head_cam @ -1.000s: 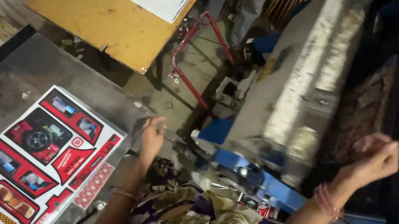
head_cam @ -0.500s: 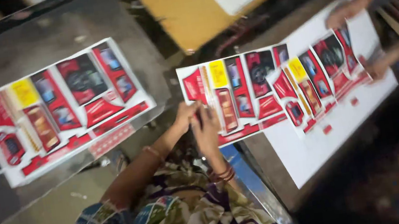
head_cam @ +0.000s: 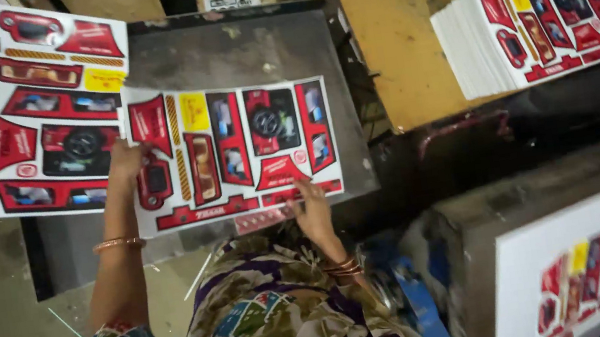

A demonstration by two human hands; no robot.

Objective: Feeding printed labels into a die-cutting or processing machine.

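A printed sheet [head_cam: 235,150] of red and yellow shapes is held flat on the grey desk [head_cam: 252,50]. The left hand [head_cam: 125,160] is pressed open on its nine o'clock edge; the right hand [head_cam: 312,207] rests with spread fingers at its five o'clock corner, nothing gripped. A slip is likely, since the sheet overlaps a second sheet [head_cam: 34,112] at nine o'clock and overhangs the near desk edge. Open room is left only at twelve o'clock. A stack of sheets [head_cam: 531,30] lies well apart at two o'clock.

Left hand [head_cam: 125,160] stretched forward, fingers flat — right hand [head_cam: 313,210] nearer, fingers spread, wrist bent
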